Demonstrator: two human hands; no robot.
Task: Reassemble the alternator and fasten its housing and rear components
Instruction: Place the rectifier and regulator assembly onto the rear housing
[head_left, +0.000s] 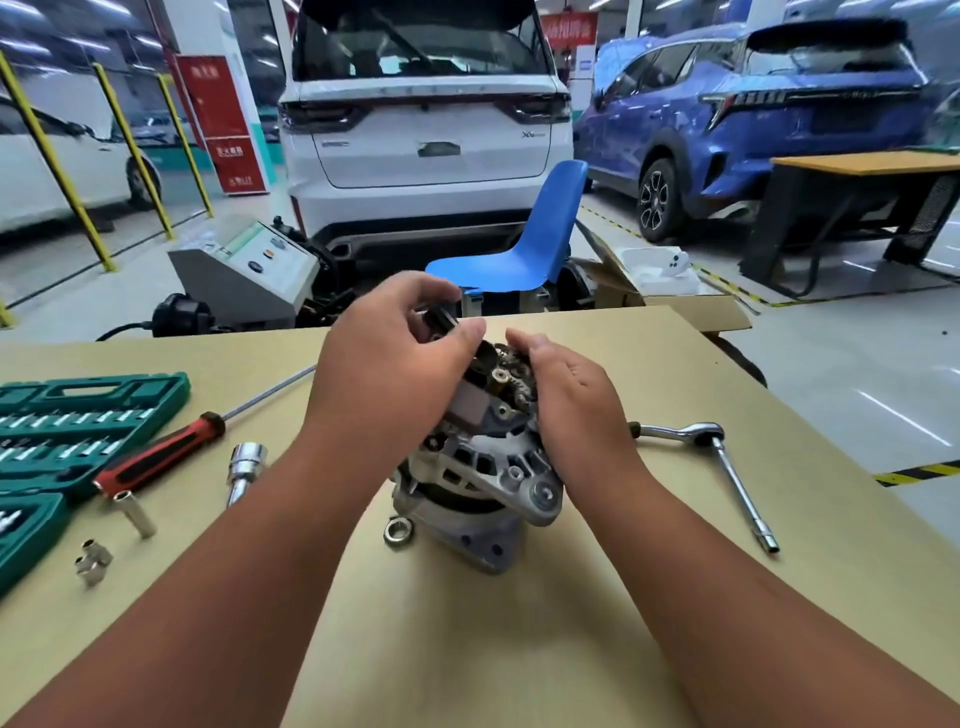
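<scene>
A silver alternator (483, 467) stands tilted on the cardboard-covered table (467, 649), its rear end with exposed copper windings and terminals facing up. My left hand (395, 364) is over its upper left side, fingers pinching a small black part (439, 317) just above the rear end. My right hand (566, 400) presses flat against the alternator's right side, steadying the housing. A loose metal nut (399, 530) lies beside the alternator's base.
A red-and-black screwdriver (166, 452), several loose sockets (247, 467) and a green socket case (62, 431) lie to the left. A ratchet with extension (727, 467) lies to the right. A blue chair (524, 244), a machine and parked cars stand behind the table.
</scene>
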